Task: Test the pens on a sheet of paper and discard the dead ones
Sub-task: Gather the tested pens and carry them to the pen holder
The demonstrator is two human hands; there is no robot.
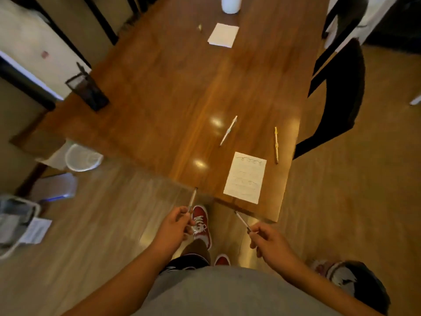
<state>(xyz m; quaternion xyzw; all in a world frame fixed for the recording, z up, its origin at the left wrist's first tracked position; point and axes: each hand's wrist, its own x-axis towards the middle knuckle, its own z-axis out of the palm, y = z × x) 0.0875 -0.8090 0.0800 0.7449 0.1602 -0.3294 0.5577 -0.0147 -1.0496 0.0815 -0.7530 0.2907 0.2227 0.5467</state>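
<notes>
Looking down from head height, our left hand [175, 224] sits at lower centre of the frame, its fingers curled round the end of a pale pen [192, 199] that points up toward the near edge of the wooden table [159, 99]. Our right hand [271, 241], lower right of centre, pinches a clear pen [242, 221] between thumb and fingers, and this pen angles up and left. Both hands are off the table, over the floor.

A sheet of paper [245, 177] with faint scribbles lies at the table's near right corner. Above it lie a white pen [228, 130] and, to its right, a yellow pen [276, 144]. A white bin [83, 157] stands on the floor at middle left, and a black mesh holder [87, 90] on the table's left edge.
</notes>
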